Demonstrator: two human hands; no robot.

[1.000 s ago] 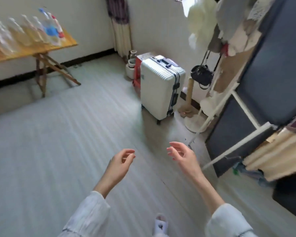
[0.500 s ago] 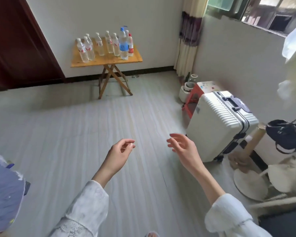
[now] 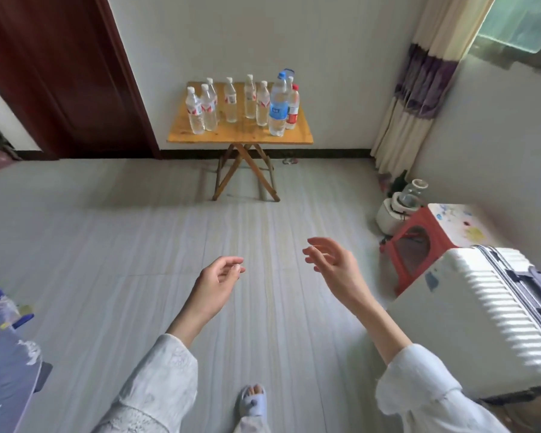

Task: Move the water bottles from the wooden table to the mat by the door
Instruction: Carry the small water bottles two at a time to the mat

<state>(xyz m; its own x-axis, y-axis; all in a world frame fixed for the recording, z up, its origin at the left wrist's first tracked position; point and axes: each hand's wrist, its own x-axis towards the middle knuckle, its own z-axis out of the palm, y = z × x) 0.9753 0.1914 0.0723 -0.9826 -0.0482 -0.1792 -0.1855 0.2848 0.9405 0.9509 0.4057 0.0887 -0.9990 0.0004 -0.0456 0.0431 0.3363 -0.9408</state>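
Grey floor (image 3: 138, 245) ahead; wooden table (image 3: 241, 132) against the far wall, beside the dark door (image 3: 60, 73). Water bottles (image 3: 247, 101) stand upright on it. I see my left hand (image 3: 216, 282) loosely curled and my right hand (image 3: 334, 267) spread, both empty, well short of the table.

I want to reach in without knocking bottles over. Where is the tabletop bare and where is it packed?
The wooden table is bare along its front edge and front-left corner. The water bottles crowd the middle and back, tightest at the right around the blue-label bottle.
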